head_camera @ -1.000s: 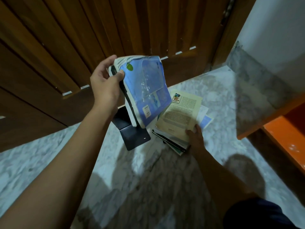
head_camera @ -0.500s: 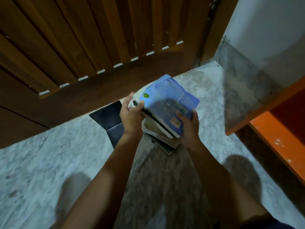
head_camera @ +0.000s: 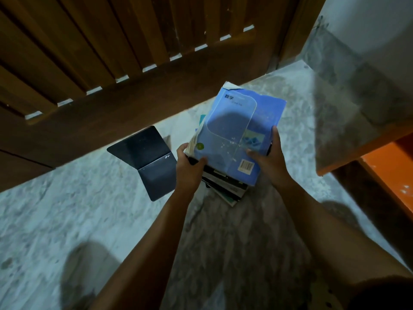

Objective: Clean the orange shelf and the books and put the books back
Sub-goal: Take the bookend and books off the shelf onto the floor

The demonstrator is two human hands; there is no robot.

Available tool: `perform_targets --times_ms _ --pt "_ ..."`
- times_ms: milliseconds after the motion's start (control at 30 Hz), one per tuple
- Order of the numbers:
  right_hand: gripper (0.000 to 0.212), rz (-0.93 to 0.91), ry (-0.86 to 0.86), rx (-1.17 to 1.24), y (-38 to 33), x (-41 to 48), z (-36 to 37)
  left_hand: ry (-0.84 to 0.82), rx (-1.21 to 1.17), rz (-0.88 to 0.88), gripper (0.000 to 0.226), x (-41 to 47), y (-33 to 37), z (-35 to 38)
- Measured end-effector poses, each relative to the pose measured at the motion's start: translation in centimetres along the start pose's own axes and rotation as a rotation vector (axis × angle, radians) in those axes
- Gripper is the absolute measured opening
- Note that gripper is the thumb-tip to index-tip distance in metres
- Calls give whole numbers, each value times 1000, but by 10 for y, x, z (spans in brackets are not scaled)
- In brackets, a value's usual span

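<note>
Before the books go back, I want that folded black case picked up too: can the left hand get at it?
Probably yes: the folded black case lies uncovered on the floor beside the left hand, though that hand first must release the book stack.

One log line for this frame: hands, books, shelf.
hands: left and right gripping book stack | stack: on floor | orange shelf: no books visible

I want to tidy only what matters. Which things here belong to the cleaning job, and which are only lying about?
Job: stack of books, blue book on top, orange shelf.
Lying about: black folded case on the marble floor.
</note>
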State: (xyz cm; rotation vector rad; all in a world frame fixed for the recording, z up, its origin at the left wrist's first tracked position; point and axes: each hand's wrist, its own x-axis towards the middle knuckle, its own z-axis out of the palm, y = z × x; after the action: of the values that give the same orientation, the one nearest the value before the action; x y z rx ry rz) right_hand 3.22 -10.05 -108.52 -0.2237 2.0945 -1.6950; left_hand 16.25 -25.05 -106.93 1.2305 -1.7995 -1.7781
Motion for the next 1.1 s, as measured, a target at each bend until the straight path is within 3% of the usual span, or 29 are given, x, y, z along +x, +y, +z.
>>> perform_targets --times_ms 267,400,567,767,900,1100 --pt "77 -63 46 -113 3 12 4 -24 213 125 44 10 -6 -4" --pt "67 99 11 -253 -37 0 -5 -62 486 100 40 -4 27 -25" --pt "58 231 -100 -416 -124 -27 -14 -199 658 131 32 -35 129 -46" --pt "37 152 -254 -599 -285 -57 -29 -434 917 73 52 -67 272 -73" --pt "50 89 -353 -651 -394 -80 -55 -469 985 177 49 -99 378 -75" --pt "43 -19 -370 -712 -537 -101 -105 -434 982 363 42 -137 519 -58"
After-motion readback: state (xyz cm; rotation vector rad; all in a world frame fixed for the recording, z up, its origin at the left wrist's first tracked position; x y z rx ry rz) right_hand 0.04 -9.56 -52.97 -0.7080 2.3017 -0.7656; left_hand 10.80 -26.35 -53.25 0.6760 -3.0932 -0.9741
